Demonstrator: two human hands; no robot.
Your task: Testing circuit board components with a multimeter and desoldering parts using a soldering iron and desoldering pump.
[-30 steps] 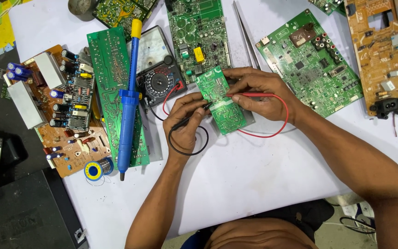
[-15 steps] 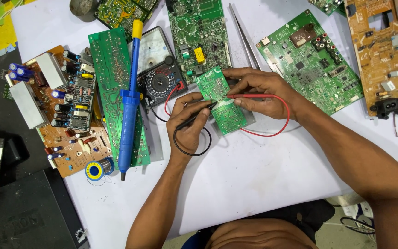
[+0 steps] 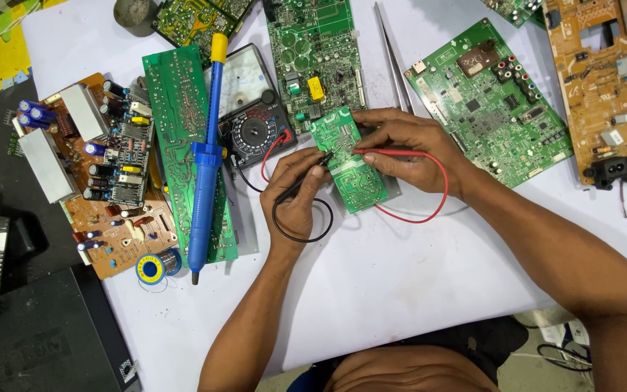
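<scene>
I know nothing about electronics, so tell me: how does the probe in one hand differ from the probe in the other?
The black probe sits in the left hand; the red probe sits in the right hand. The black probe slants up from below, while the red probe lies nearly level. Both tips touch the small green board.

Both forearms are bare, no sleeves, watch or gloves on the left hand (image 3: 295, 192) or right hand (image 3: 408, 149). Bare torso too. Dark bottoms with a bit of blue waistband showing.

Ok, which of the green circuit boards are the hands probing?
The small green board at centre, between both hands; the other green boards lie untouched around it.
</scene>
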